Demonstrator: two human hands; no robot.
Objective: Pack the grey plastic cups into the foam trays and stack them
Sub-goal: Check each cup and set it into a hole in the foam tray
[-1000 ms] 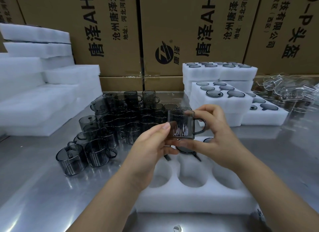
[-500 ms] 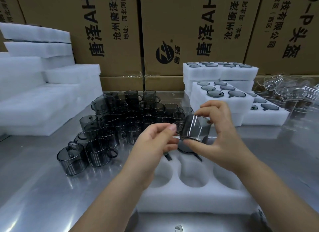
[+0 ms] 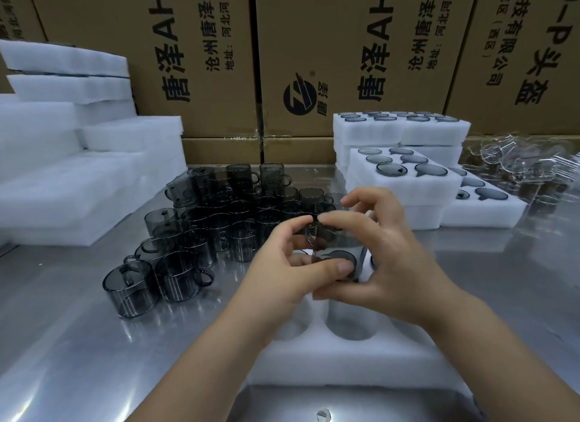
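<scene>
A grey see-through cup [image 3: 337, 252] is tipped on its side between both hands, just above the far row of the white foam tray [image 3: 345, 359] in front of me. My left hand [image 3: 288, 271] pinches it from the left, thumb along its lower side. My right hand [image 3: 383, 252] wraps it from the right and above. The tray's near holes [image 3: 351, 324] show bare foam. Many loose grey cups [image 3: 219, 227] stand clustered on the steel table to the left.
Filled foam trays [image 3: 408, 189] are stacked at the back right, with clear plastic cups [image 3: 530, 167] beyond them. Piles of white foam trays [image 3: 69, 170] sit at the left. Cardboard boxes [image 3: 345, 51] wall off the back.
The cup has gone from upright, held high, to tipped over and lower, close above the tray. Both hands have closed in around it.
</scene>
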